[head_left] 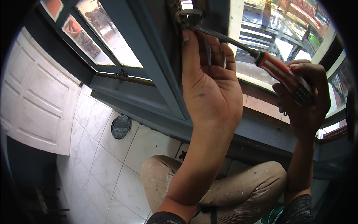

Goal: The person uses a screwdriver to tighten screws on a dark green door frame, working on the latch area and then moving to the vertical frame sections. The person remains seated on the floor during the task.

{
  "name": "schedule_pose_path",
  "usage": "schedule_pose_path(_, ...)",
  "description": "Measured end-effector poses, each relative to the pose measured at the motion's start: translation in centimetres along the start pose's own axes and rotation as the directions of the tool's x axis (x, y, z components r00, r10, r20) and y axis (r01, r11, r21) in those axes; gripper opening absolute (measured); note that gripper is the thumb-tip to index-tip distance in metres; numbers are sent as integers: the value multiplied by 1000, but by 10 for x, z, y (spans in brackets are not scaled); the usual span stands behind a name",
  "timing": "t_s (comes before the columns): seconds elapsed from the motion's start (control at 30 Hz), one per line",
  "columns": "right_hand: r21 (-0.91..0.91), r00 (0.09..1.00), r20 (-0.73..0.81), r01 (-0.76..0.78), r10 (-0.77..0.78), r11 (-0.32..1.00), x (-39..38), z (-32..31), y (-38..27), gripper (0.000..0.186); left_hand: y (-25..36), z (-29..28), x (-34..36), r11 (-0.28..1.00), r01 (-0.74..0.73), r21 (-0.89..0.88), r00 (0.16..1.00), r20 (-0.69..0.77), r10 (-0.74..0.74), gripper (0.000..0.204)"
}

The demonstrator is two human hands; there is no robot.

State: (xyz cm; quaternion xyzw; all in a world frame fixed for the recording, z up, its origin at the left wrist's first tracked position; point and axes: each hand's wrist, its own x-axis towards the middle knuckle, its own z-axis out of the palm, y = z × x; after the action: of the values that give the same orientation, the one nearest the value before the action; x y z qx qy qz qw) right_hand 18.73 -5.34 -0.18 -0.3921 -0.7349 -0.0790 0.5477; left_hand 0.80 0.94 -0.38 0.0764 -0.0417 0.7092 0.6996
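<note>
Apparently mid-screwing, my right hand (312, 97) wraps the screwdriver (275, 67), my left hand (214, 89) half-curls at the metal fitting (191, 16), pinch unclear, and the next turn likely needs steady pressure.

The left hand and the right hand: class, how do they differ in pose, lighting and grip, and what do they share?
The left hand turns its palm to the camera, fingers upward; the right hand curls around the handle of the screwdriver.
The left hand's palm is brightly lit; the right hand is mostly in shadow.
The left hand is near the metal fitting; the right hand is farther from it.
Both are bare.
</note>
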Motion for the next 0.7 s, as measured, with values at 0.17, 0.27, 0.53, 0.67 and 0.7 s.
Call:
schedule_pose_path(0.17,-88,992,34,120,-117,989,0,-1,-1,50,0,-2,1,1000,-8,14,999,43,7,15)
schedule_pose_path(0.27,-67,989,36,143,-141,987,-2,0,0,50,0,-4,2,999,-7,32,998,65,4,16)
schedule_pose_path(0.53,-191,949,114,310,-293,931,15,-8,5,51,3,1,0,999,-8,37,999,43,7,18)
schedule_pose_path(0.67,-185,917,185,386,-354,904,37,-25,9,54,1,1,-1,997,-11,76,998,59,7,19)
schedule_pose_path(0.7,-163,913,198,390,-357,906,41,-27,9,55,1,0,-1,996,-19,84,998,66,13,19)
